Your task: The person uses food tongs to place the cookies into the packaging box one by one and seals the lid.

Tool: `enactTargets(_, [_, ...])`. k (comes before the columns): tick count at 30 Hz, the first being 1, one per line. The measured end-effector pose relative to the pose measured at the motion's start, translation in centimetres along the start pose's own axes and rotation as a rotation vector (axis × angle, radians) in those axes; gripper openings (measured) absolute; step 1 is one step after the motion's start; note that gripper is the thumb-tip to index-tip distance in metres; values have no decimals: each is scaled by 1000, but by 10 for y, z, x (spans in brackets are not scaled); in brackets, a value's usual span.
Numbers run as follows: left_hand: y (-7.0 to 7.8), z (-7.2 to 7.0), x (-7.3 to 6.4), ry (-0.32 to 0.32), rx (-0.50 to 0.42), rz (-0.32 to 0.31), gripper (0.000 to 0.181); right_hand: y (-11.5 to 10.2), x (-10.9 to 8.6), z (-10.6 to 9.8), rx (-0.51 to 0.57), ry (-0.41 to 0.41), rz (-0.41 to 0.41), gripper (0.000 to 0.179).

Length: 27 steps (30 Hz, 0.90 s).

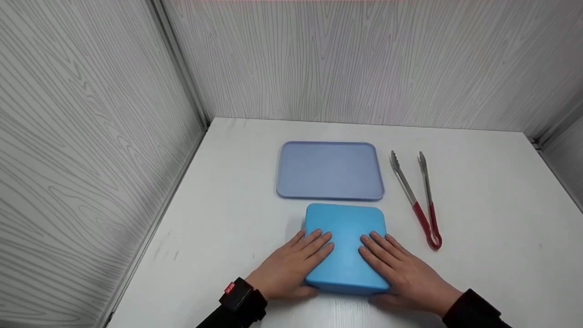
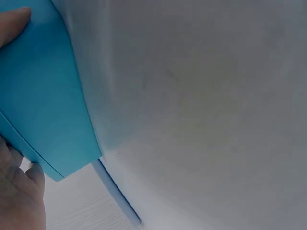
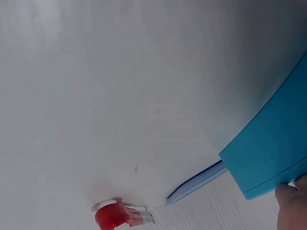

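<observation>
A bright blue lidded box (image 1: 345, 255) stands on the white table near its front. On its top, towards the left, my left hand (image 1: 291, 266) rests with fingers extended, the thumb low by the front corner. My right hand (image 1: 405, 273) lies on the right part of the top in much the same way, its thumb also by the front corner. Both wrist views show a thin seam near the edge of the box (image 2: 48, 96), with fingertips touching beside it. Whatever the box contains is hidden.
Just behind the box lies a flat lavender-blue tray (image 1: 330, 171). Tongs (image 1: 426, 214) with red handles lie spread to the right of both. Pale wood-grain panels (image 1: 341, 64) enclose the table at the back and sides.
</observation>
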<state>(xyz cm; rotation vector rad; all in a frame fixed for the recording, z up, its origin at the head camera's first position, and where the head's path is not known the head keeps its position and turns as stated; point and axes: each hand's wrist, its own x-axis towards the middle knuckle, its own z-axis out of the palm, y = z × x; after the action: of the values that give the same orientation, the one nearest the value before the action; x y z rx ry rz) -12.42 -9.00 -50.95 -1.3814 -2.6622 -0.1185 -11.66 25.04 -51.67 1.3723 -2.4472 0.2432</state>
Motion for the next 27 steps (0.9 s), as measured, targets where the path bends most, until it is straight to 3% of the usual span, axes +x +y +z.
enactTargets(10, [-4,-4,-3,-19,-13,4,107,1,2,0,6,-10,-11,109])
enactTargets(16, [-8,-17,-3,-55,-92,-26,98,7,3,-11,15,-99,13,117])
enactTargets(22, [-30,-39,0,-74,-89,-191,88,25,7,-28,-24,-54,86,105])
enactTargets(27, [-57,-56,-1,-58,-74,-364,86,47,7,-43,-36,-28,262,90])
